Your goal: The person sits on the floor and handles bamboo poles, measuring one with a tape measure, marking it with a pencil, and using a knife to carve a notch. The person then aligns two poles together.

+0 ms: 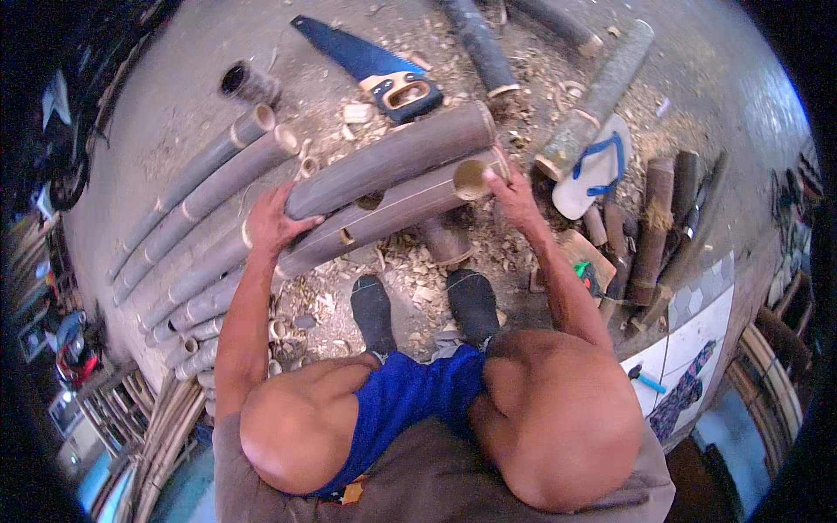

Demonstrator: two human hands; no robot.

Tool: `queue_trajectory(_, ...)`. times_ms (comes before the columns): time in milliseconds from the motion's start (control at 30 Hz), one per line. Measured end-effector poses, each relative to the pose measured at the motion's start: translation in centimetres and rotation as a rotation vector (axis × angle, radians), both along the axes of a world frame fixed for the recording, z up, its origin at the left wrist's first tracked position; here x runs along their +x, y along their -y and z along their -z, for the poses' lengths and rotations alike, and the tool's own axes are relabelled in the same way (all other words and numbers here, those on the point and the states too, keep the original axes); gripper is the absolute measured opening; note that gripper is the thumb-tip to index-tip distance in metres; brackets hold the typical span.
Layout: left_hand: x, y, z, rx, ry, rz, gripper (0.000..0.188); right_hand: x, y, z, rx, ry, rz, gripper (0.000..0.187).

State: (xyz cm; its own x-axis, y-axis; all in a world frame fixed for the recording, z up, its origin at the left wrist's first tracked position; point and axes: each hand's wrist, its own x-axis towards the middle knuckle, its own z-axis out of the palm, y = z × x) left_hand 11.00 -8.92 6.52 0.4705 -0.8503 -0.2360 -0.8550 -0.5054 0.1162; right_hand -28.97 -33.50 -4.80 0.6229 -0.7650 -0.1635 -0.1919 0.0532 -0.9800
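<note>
Two brown bamboo tubes lie side by side, slanting across the space in front of my knees. My left hand [277, 225] is closed round the left end of the plain bamboo tube [392, 159], its thumb between the two tubes. The nearer bamboo tube with cut holes [410, 199] has a round opening near its right end, a small slot and a dark notch partly covered by the plain tube. My right hand [516, 196] grips that right end, thumb beside the round opening; its other fingers are mostly hidden behind the tube.
A handsaw [370, 71] lies beyond the tubes among wood chips. Several long bamboo poles [209, 200] fan out at left. At right are a white flip-flop [595, 170], a greenish bamboo length [602, 96] and short bamboo pieces [652, 227]. My socked feet [471, 301] rest below the tubes.
</note>
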Motion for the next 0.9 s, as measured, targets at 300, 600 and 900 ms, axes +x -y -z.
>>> queue_trajectory(300,0.1,-0.5,-0.2,-0.019,-0.071,-0.034,0.097,-0.2,0.1,-0.5,0.104,-0.039,0.011,0.065)
queue_trajectory(600,0.2,-0.8,-0.8,0.009,-0.082,-0.051,0.094,0.4,-0.4,-1.6,0.235,-0.096,0.024,0.061)
queue_trajectory(900,-0.7,-1.8,1.4,-0.115,0.016,-0.025,0.099,0.7,0.2,-0.8,0.189,-0.110,-0.029,0.064)
